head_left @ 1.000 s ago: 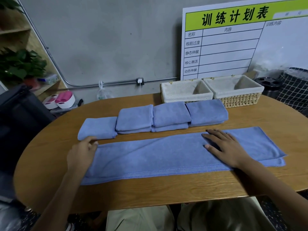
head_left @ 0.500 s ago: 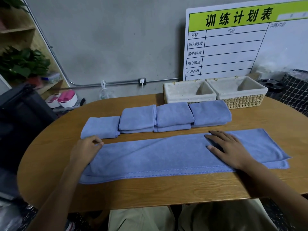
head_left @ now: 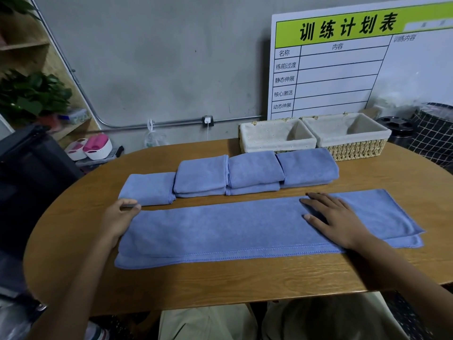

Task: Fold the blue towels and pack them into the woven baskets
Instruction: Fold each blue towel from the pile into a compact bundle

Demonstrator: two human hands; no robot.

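The left hand pinches the left end of the long blue towel lying along the table. The right hand presses flat, fingers released. Uneven lifting could skew the fold's layered edges.

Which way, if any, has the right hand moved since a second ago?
No. The right hand still lies flat on the long towel, just in front of the rightmost folded towel.
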